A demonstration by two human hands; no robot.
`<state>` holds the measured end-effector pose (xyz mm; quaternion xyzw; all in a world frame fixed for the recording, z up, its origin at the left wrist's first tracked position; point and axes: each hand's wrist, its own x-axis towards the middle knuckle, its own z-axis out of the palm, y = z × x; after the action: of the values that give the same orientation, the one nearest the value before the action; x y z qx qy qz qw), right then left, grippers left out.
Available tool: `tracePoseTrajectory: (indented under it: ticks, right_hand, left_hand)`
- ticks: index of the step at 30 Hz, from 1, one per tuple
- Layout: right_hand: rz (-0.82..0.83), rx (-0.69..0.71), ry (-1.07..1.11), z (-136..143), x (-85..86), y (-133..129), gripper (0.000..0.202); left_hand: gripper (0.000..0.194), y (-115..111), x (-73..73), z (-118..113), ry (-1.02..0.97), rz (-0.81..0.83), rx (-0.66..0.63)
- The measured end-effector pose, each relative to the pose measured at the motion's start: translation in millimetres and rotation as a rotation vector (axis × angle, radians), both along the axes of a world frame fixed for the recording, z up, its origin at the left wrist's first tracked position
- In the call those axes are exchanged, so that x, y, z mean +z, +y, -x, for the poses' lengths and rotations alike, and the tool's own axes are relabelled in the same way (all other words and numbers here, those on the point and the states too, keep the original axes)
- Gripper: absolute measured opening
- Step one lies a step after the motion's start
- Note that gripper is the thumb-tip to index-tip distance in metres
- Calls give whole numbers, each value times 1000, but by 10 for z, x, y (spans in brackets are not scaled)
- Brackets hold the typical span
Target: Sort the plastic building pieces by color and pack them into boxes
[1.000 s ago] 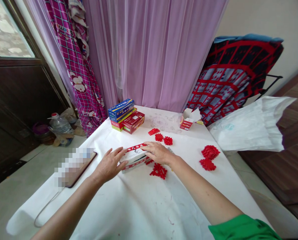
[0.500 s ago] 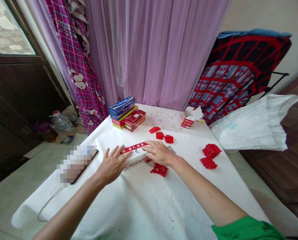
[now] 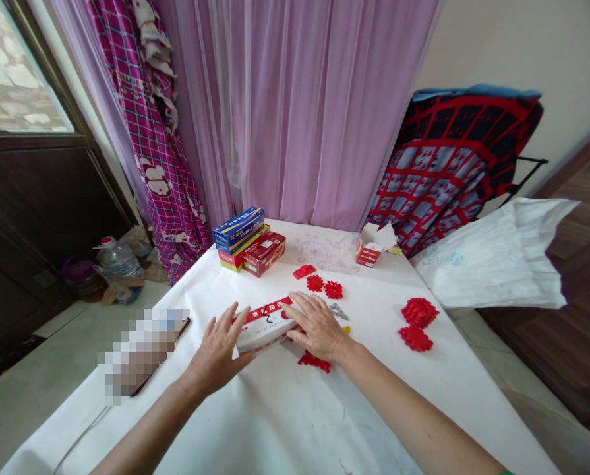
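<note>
A white box with a red band and printed characters [image 3: 269, 320] lies on the white-covered table [image 3: 275, 422]. My left hand [image 3: 219, 349] is at the box's left end, fingers apart, thumb by its lower edge. My right hand [image 3: 319, 330] rests over the box's right end with its fingers spread. Neither hand is closed around the box. A red cut-out piece [image 3: 314, 361] lies just below my right hand, partly hidden. Beyond the box are two small red cut-outs [image 3: 333, 289] and a flat red packet [image 3: 304, 271]. A grey piece [image 3: 339, 312] shows behind my right hand.
Stacked blue and red boxes [image 3: 264, 253] stand at the back left, an opened red box [image 3: 368, 254] at the back right. Red cut-outs [image 3: 420, 313] are piled on the right. A blurred-out phone [image 3: 144, 356] with a cable lies left. A white bag [image 3: 497, 257] hangs beyond the right edge.
The view has shifted, so the table sits lower in the picture. My left thumb has spread away from the fingers, and more of the box's top shows between my hands.
</note>
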<state>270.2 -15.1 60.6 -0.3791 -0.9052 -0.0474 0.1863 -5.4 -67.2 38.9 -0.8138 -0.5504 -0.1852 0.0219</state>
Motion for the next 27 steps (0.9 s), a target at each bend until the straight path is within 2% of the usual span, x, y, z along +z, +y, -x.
tracePoseTrajectory:
  ticks: [2,4,8,11,14,17,19,22,27]
  right_hand:
    - [-1,-51,77,-40,33,-2,56]
    - [9,-108,158,-108,38,-18,53]
    - [32,-198,326,-308,-44,-104,46]
    - [58,-252,397,-465,-129,-200,42]
    - [73,-288,391,-622,-167,-278,40]
    - [65,-324,353,-843,-135,-269,38]
    - [49,-369,335,-1053,-79,-176,37]
    - [36,-461,322,-1429,45,128,37]
    - [71,-667,259,-1880,334,977,44]
  left_hand:
    - [82,79,1,29,-113,89,-4]
    - [78,167,68,37,-195,156,-3]
    - [67,423,377,-36,-243,100,36]
    - [61,785,681,-160,-228,13,89]
    - [60,1271,965,-315,-182,-80,153]
    - [60,1728,1155,-459,-122,-103,274]
    - [61,1951,1202,-529,-109,-93,371]
    - [61,2144,1160,-578,-117,-79,441]
    - [59,2260,983,-542,-72,-101,492]
